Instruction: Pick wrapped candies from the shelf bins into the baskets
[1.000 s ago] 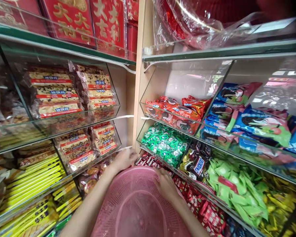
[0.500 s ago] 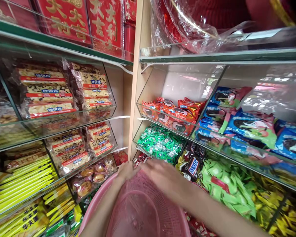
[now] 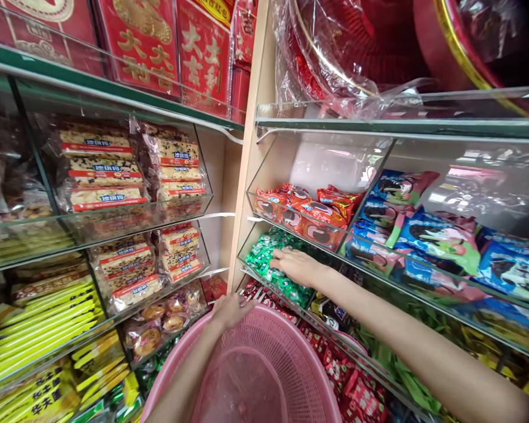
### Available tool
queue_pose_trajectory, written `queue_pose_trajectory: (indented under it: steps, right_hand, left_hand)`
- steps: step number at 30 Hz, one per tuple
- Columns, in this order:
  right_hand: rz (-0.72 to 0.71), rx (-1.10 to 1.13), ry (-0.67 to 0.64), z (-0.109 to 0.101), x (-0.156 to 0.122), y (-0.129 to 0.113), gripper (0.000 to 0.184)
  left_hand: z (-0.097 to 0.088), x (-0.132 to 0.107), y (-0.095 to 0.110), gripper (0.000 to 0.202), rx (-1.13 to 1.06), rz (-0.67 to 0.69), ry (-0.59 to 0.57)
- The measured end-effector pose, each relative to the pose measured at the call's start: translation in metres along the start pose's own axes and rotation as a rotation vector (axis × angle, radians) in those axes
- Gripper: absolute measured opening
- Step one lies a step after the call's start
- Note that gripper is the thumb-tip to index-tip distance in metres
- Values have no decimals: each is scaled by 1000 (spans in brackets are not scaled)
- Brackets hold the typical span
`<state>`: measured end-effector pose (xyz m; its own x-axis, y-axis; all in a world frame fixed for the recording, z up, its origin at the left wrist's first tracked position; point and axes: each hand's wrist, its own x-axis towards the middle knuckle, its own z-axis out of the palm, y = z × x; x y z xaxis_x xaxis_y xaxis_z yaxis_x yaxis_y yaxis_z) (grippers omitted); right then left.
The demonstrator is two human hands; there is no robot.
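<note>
A pink mesh plastic basket (image 3: 302, 346) is below me at the bottom middle. My left hand (image 3: 229, 311) is at its far rim, fingers stretched to the right and slightly blurred; whether it touches the rim I cannot tell. To the right, my right hand (image 3: 297, 265) reaches over a shelf compartment of small green-wrapped candies (image 3: 264, 247). Its fingers are extended and slightly bent, with the fingertips at the candies. I see nothing held in it. The forearm hides part of the lower compartments.
Red snack packets (image 3: 308, 205) lie above the green candies, and blue cookie packets (image 3: 441, 235) to their right. Below are red-wrapped candies (image 3: 352, 382). A wooden post (image 3: 247, 176) separates the left shelves, which hold wrapped pastry bars (image 3: 108, 170). Glass shelf edges jut out.
My right hand has moved from the basket's far rim up and right to the green candies. The left hand stays near the rim. My view has shifted slightly.
</note>
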<state>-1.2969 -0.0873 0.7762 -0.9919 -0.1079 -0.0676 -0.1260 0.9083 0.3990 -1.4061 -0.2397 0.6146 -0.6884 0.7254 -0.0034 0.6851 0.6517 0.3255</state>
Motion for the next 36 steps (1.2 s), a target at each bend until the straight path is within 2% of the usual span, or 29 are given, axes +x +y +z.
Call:
queue_pose_trajectory:
  steps: [4,10,13,18,22,25,27,28,30,31,33,36]
  right_hand:
    - [-10,9,-34,2,4,3,27]
    - [-9,35,-18,-2,6,9,20]
    - [-10,87,19,-4,6,14,23]
    - [20,126,115,-8,3,15,18]
    - [36,124,196,-28,-9,-7,14]
    - [16,158,255,-48,-21,-41,11]
    - [5,228,271,-51,-27,-67,12]
    - [-5,281,271,-47,-29,-80,14]
    - [-28,408,231,-25,-27,-106,18]
    - [-56,473,180,-8,-25,-116,21]
    - [-22,566,-23,33,-16,-134,18]
    - [42,577,-157,89,-2,-149,16]
  left_hand:
    - [3,0,0,69,7,6,-9]
    - [0,-2,-3,71,-3,-6,0]
    - [0,-4,-4,73,-10,-17,4]
    - [0,-6,-6,70,-9,-32,-5]
    - [-8,-5,-10,63,-52,-8,-56]
    - [-14,-2,-14,58,-103,27,-97]
    - [-15,0,-18,51,-119,45,-110]
    - [-15,0,-19,48,-125,51,-118]
    - [-12,2,-23,46,-137,55,-140]
    - [-10,2,-25,48,-141,52,-148]
    - [-7,1,-28,54,-151,45,-152]
    - [-3,-1,-28,60,-169,36,-148]
